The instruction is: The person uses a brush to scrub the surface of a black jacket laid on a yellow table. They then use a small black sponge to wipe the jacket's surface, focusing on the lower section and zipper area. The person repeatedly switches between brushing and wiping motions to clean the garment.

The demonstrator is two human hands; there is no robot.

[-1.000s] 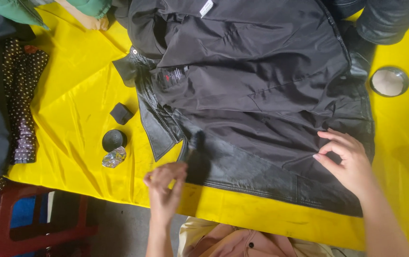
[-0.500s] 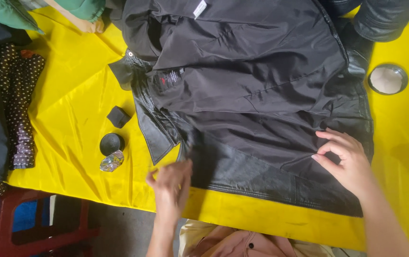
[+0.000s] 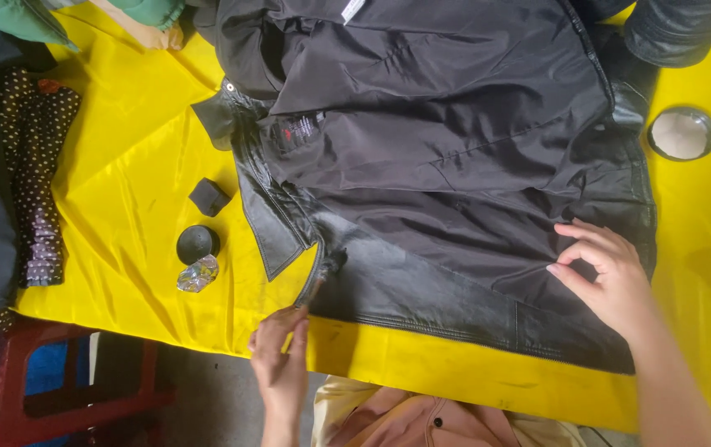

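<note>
Fingers of the left hand (image 3: pixel 279 364) pinch the tip of a narrow strap at the near edge of the black jacket (image 3: pixel 455 182), grip closed on it. The right hand (image 3: pixel 608 277) lies on the jacket's lower right part, fingers loosely curled and holding nothing (only touching the cloth). The jacket is spread open on the yellow desk (image 3: pixel 124 174). Left of it sit a foil scrap (image 3: pixel 197 274), a round black lid (image 3: pixel 197 243) and a small black block (image 3: pixel 208 197). Farther right stands a metal bowl (image 3: pixel 682 133)

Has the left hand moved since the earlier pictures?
Yes. The left hand slid nearer the black leather jacket, its fingers now at the jacket's lower edge by the yellow table's front edge.
</note>
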